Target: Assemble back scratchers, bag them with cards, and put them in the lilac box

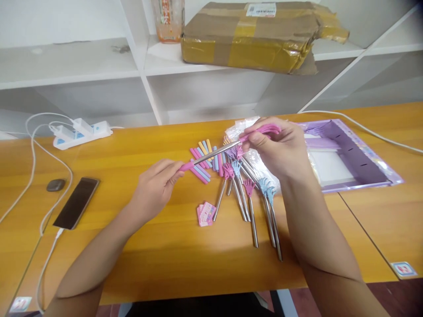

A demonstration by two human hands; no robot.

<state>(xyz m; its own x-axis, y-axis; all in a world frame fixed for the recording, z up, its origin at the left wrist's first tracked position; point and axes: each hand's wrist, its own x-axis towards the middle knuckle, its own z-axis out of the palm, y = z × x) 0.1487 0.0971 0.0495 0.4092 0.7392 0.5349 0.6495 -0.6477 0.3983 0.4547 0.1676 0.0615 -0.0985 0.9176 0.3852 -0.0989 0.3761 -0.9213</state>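
A pink back scratcher (218, 152) with a metal rod stretches between my two hands above the table. My left hand (155, 189) is closed around its pink handle end. My right hand (280, 147) grips the pink claw head at the other end. Below lie several more back scratchers with metal rods, among them a pink one (250, 207) and a blue one (272, 198). Several loose pink, blue and yellow handle sleeves (200, 174) are piled beneath the held rod. Small pink printed cards (206, 214) rest beside the scratchers.
Clear plastic bags (261, 165) lie behind the scratchers. A purple display box (350, 158) stands to the right. On the left are a power strip (82, 134), a phone (76, 202) on a cable and a small dark object (56, 185). A taped carton (251, 37) sits on the shelf.
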